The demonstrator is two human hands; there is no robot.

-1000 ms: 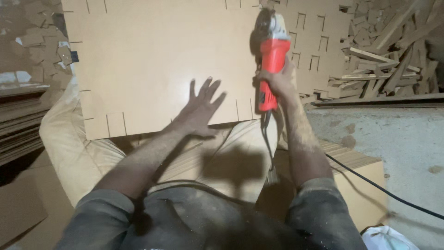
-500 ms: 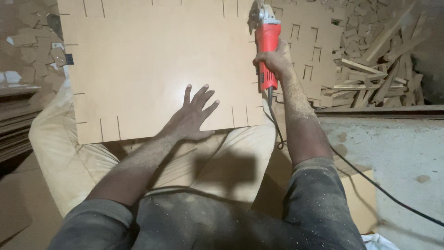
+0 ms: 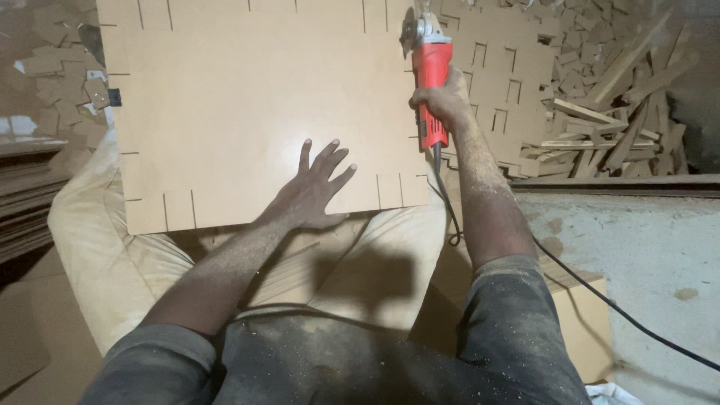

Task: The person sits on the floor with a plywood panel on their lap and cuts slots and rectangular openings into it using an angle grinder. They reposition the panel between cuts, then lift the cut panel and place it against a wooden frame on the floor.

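Note:
A large tan fibreboard panel [image 3: 240,105] with short slots cut along its edges lies in front of me on a cream sack. My left hand [image 3: 311,187] rests flat on its lower right part, fingers spread. My right hand [image 3: 442,101] grips a red angle grinder [image 3: 429,75] at the panel's right edge. The grinder's disc end [image 3: 412,30] sits at the upper right of the panel. A black cable [image 3: 570,277] runs from the grinder past my right arm to the lower right.
A heap of notched board offcuts and wood strips [image 3: 600,97] lies at the right behind a grey ledge [image 3: 637,247]. The cream sack [image 3: 112,255] bulges under the panel. Stacked boards [image 3: 26,202] stand at the left. More cut pieces [image 3: 64,82] lie at the upper left.
My right hand has pushed the grinder farther up along the panel's right edge. My left hand has stayed flat on the panel.

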